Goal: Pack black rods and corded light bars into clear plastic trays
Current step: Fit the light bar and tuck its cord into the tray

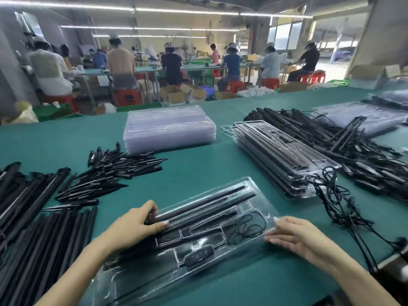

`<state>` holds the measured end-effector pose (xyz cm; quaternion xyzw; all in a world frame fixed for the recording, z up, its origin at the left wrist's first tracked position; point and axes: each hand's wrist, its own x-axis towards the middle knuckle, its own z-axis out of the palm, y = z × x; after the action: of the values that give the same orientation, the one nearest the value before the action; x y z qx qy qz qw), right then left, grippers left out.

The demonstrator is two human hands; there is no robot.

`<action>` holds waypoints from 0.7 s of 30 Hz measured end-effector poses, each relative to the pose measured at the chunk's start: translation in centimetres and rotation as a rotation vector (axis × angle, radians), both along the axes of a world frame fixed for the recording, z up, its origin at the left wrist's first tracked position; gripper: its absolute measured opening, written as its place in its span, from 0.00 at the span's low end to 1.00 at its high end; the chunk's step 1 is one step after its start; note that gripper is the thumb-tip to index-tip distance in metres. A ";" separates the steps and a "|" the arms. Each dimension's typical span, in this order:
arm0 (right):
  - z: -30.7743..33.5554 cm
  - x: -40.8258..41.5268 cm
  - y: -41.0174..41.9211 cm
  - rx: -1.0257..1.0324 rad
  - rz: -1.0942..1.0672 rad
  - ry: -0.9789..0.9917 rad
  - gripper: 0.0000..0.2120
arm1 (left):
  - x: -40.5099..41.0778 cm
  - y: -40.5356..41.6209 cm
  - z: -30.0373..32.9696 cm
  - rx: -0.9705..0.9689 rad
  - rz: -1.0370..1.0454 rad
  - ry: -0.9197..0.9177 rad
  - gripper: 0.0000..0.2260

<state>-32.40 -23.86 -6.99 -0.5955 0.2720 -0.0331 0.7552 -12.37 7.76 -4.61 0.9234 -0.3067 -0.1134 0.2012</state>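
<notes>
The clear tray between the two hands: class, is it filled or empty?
Filled. The clear tray holds black rods, a coiled cord and an inline controller in its moulded slots.

My green table [194, 173] carries my clear tray [223, 257], loose black rods [44, 228], pointed spikes [114, 171], stacked empty trays [170, 129], packed trays [284, 160] and corded light bars [353, 151].
</notes>
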 end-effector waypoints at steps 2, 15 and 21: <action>-0.2 0.9 0.8 0.062 -0.163 -0.070 0.08 | 0.4 -0.1 1.4 -0.003 -0.039 0.020 0.16; 5.6 5.3 0.5 0.224 -0.350 -0.248 0.18 | -1.1 -1.7 6.2 -0.390 -0.193 0.582 0.20; 9.1 1.8 2.9 0.208 0.280 -0.119 0.34 | -2.2 -9.0 9.4 -0.785 -0.033 0.697 0.14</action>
<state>-30.60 -20.93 2.13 -0.5434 0.1432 0.0653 0.8246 -14.60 -1.20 4.75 0.6809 -0.2555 -0.2936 0.6204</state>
